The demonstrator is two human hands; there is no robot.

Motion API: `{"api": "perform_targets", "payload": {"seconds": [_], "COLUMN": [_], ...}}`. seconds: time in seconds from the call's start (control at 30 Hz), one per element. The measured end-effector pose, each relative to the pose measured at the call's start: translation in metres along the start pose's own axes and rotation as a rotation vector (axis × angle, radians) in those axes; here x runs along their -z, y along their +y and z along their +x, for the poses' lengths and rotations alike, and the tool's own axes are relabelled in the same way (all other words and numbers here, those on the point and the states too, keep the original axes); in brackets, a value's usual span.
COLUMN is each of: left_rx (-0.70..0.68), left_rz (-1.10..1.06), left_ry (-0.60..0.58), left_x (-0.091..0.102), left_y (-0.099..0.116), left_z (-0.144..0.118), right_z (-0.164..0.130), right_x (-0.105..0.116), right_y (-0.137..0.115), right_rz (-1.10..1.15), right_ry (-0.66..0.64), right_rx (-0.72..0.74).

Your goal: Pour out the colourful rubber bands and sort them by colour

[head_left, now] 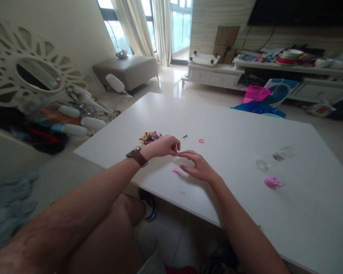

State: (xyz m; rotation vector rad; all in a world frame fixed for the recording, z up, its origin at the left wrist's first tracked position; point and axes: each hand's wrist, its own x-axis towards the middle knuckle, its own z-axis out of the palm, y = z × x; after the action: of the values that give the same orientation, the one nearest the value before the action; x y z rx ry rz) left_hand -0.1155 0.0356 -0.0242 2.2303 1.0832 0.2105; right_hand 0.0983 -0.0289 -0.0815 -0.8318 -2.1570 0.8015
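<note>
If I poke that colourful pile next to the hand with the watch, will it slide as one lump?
Probably not. The colourful pile looks like many tiny loose pieces, so it would likely scatter. They seem light, and the white table looks smooth, so they may skid.

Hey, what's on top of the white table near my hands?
On the white table: a colourful pile of small pieces behind the left hand, a pink piece beside the right hand, a pink clip. Anything under the hands is hidden.
</note>
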Motion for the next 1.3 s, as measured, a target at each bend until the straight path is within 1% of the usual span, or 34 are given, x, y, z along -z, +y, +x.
{"api": "perform_targets", "payload": {"seconds": [0.17, 0.33, 0.37, 0.43, 0.5, 0.57, 0.67, 0.77, 0.83, 0.9, 1.1, 1.3], "left_rx": [-0.013, -0.021, -0.009, 0.018, 0.032, 0.034, 0.031, 0.041, 0.057, 0.072, 0.074, 0.06], "left_rz": [0.05, 0.058, 0.056, 0.06, 0.075, 0.094, 0.114, 0.115, 0.117, 0.119, 0.092, 0.125], "left_ry": [-0.01, 0.0, 0.006, 0.026, 0.051, 0.07, 0.083, 0.085, 0.083, 0.083, 0.082, 0.106], "left_x": [-0.004, -0.005, -0.005, -0.004, -0.004, -0.004, -0.004, -0.005, -0.005, -0.006, -0.009, -0.014], "left_y": [0.002, 0.001, 0.0, -0.004, -0.009, -0.013, -0.018, -0.019, -0.019, -0.021, -0.026, -0.014], "left_z": [0.003, 0.005, 0.005, 0.004, 0.004, 0.003, 0.004, 0.004, 0.005, 0.006, 0.012, 0.019], "right_z": [0.0, -0.001, -0.001, -0.003, -0.005, -0.008, -0.011, -0.012, -0.012, -0.012, -0.013, -0.012], "right_x": [0.002, 0.01, 0.013, 0.02, 0.027, 0.032, 0.035, 0.032, 0.029, 0.027, 0.029, 0.031], "right_y": [0.0, 0.002, 0.006, 0.018, 0.034, 0.052, 0.071, 0.079, 0.081, 0.081, 0.083, 0.08], "right_rz": [0.015, 0.009, -0.004, -0.06, -0.162, -0.278, -0.402, -0.503, -0.547, -0.557, -0.499, -0.433], "right_ry": [0.021, 0.093, 0.128, 0.239, 0.376, 0.444, 0.437, 0.369, 0.323, 0.311, 0.422, 0.486], "right_rx": [-0.011, -0.025, -0.036, -0.091, -0.188, -0.276, -0.388, -0.496, -0.526, -0.527, -0.546, -0.575]}}
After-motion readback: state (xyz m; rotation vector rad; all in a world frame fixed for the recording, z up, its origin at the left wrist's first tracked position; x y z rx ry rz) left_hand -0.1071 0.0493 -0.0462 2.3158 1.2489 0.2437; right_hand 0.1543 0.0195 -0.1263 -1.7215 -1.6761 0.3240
